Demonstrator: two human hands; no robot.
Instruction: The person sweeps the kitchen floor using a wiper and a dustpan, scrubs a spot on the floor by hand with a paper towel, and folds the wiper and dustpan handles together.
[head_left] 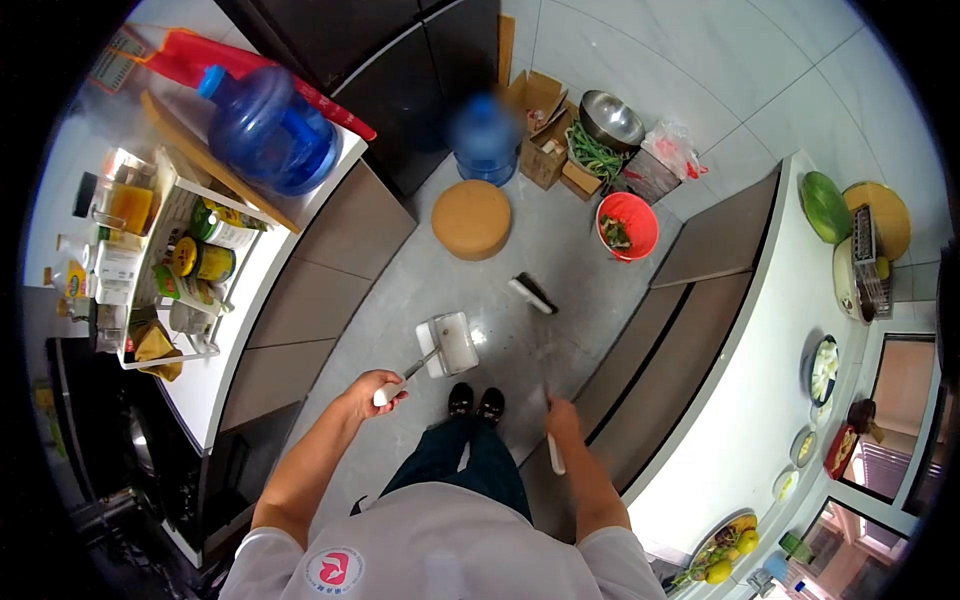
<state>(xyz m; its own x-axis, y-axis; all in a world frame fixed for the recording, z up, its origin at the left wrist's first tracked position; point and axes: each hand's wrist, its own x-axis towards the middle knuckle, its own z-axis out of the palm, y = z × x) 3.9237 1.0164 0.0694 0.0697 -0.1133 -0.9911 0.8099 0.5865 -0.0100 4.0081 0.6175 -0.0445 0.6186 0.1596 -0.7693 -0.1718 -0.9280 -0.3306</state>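
My left hand (374, 393) is closed round the white grip of a long-handled dustpan (460, 343). Its white pan rests on the grey floor just ahead of my shoes. On the other side, my right hand (563, 418) is wrapped round the handle of a broom (531, 294). The broom's head, white with dark bristles, is on the floor to the right of the pan and farther out, apart from it. Part of the broom's shaft is blurred and hard to follow.
Ahead stand a round brown stool (471, 220), a blue water jug (487, 140), cardboard boxes (543, 160) and a red basket (628, 226) with greens. A counter (730, 420) with food lines the right; another counter (345, 150) with a jug and spice rack (165, 265) lines the left.
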